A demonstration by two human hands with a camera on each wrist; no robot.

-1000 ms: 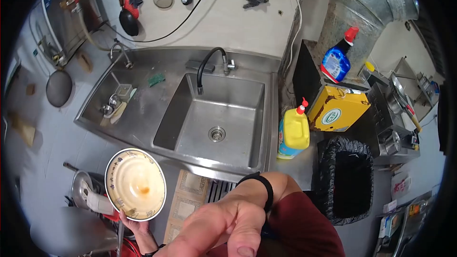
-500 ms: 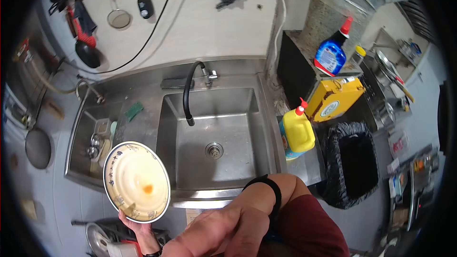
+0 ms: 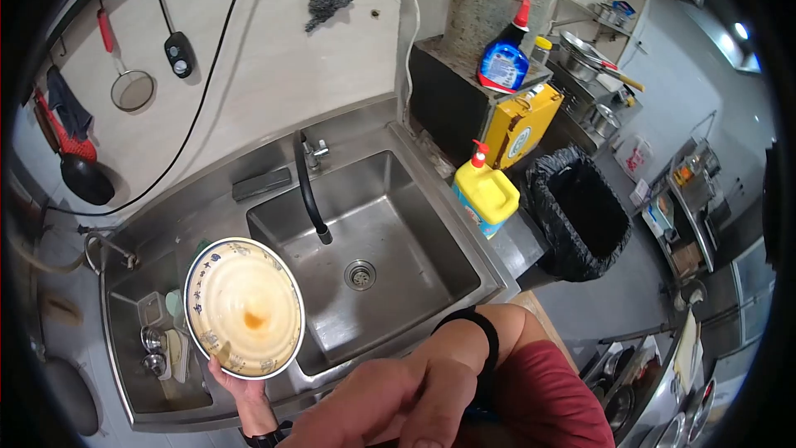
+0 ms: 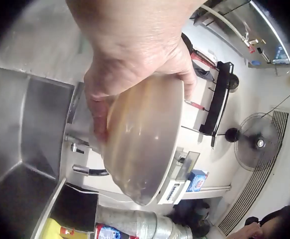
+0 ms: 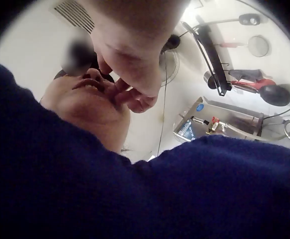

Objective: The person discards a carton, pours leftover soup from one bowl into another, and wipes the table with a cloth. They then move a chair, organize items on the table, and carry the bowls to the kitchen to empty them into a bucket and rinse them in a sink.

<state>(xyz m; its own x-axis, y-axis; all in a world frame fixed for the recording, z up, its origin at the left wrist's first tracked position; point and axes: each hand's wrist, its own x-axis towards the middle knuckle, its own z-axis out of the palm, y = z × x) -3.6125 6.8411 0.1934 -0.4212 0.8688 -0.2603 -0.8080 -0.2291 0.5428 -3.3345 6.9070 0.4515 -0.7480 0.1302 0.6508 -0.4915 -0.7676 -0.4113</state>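
At the rim, my left hand [image 3: 245,392] grips a cream bowl [image 3: 236,290] with blue markings and an orange-brown stain inside. The bowl is held above the front edge of the counter, left of the large sink basin [image 3: 390,232]. In the left wrist view, the hand [image 4: 135,57] has its thumb and fingers on opposite sides of the bowl [image 4: 140,134]. My right hand [image 3: 390,402] is raised close to the head camera. The right wrist view shows this hand [image 5: 132,59] beside the chin, fingers loosely bent, with nothing visible in them.
A black faucet [image 3: 308,191] arches over the basin. The small left sink [image 3: 157,394] holds metal and pale items. To the right stand a yellow pump bottle [image 3: 485,197], a blue spray bottle [image 3: 503,65], a yellow box [image 3: 521,129] and a lined bin [image 3: 539,191].
The head view has turned and shifted to the right. The bowl, still in my left hand, now overlaps the counter between the two sinks. My right hand stays raised near the camera.
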